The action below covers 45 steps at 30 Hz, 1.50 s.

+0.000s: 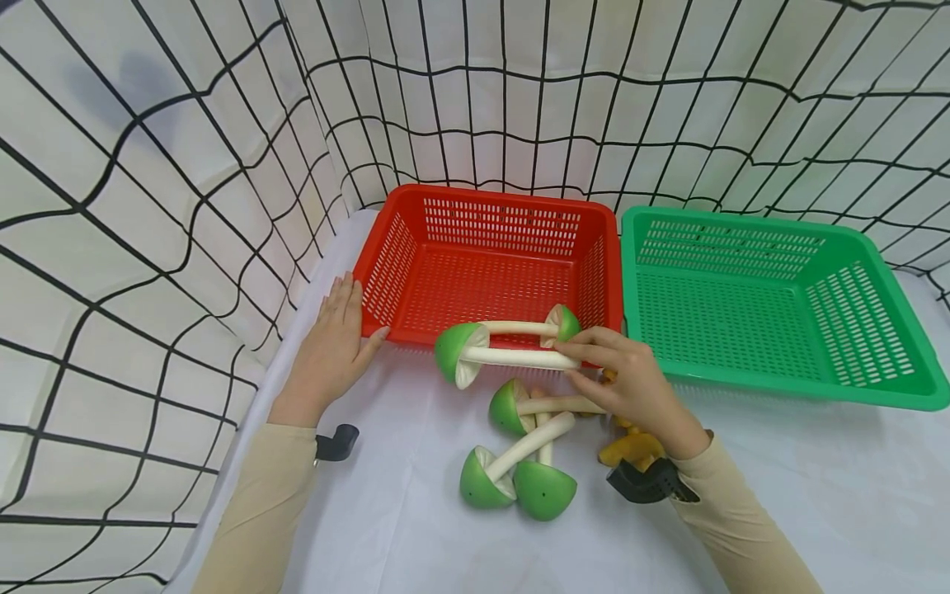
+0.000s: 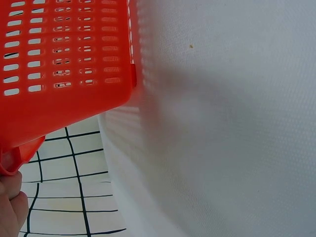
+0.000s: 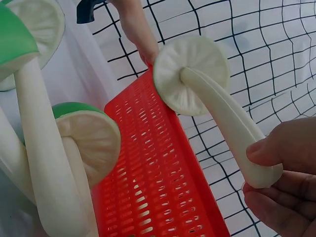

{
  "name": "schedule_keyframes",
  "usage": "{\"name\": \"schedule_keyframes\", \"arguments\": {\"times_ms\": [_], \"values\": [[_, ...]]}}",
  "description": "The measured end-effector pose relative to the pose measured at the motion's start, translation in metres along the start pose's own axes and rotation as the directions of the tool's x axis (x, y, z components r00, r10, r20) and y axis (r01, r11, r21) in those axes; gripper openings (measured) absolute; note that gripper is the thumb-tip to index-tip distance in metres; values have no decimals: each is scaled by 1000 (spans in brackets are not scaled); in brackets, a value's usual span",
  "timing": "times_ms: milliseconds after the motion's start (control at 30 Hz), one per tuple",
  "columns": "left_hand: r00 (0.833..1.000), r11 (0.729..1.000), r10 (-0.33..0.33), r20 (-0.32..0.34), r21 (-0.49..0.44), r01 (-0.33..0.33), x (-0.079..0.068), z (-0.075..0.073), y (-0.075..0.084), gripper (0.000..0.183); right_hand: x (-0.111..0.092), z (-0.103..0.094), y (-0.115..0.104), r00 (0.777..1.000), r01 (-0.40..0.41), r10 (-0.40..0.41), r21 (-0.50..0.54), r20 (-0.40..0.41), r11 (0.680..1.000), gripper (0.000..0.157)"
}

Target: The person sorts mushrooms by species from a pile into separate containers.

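Observation:
My right hand (image 1: 623, 371) pinches the stem end of a green-capped toy mushroom (image 1: 512, 357) between thumb and fingers, over the near rim of the red basket (image 1: 482, 280). In the right wrist view, this mushroom (image 3: 222, 113) shows its pale underside. Behind it, another green-capped mushroom (image 1: 512, 327) overlaps the near rim; I cannot tell what supports it. Several more green-capped mushrooms (image 1: 545, 491) lie on the white cloth below. My left hand (image 1: 330, 351) rests against the red basket's left near corner, fingers straight. In the left wrist view, only some fingers (image 2: 12, 202) show at the rim.
A green basket (image 1: 720, 305) stands to the right of the red one. Yellow-brown pieces (image 1: 631, 448) lie beneath my right wrist, partly hidden by it. Black grid fencing (image 1: 490, 74) over white sheeting (image 1: 67, 396) rises behind the baskets and on the left.

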State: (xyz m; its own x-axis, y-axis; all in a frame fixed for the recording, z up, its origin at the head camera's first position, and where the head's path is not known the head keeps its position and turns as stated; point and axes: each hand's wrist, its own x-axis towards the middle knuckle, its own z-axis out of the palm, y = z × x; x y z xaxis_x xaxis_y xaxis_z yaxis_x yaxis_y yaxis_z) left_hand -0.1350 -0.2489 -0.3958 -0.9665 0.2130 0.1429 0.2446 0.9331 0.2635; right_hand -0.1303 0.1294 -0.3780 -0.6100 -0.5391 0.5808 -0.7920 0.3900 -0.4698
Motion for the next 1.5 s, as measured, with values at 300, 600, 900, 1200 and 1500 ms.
{"name": "schedule_keyframes", "arguments": {"times_ms": [300,600,900,1200,1500], "values": [[1000,1000,7,-17,0,-7,-1,1,-2,76,3,1,-5,995,-90,92,-47,33,995,25],[1000,1000,11,-26,-3,-11,-2,0,-3,76,8,1,-7,992,-116,118,-52,36,992,24],[999,1000,24,-35,-3,-24,-2,1,-3,75,17,-1,0,981,-192,190,74,31,979,24],[1000,1000,21,-19,-14,-21,-1,0,-2,76,28,0,7,962,-273,268,155,51,950,24],[1000,1000,15,-19,-7,-15,-1,2,-3,76,40,3,12,915,-401,383,197,125,895,23]]}}
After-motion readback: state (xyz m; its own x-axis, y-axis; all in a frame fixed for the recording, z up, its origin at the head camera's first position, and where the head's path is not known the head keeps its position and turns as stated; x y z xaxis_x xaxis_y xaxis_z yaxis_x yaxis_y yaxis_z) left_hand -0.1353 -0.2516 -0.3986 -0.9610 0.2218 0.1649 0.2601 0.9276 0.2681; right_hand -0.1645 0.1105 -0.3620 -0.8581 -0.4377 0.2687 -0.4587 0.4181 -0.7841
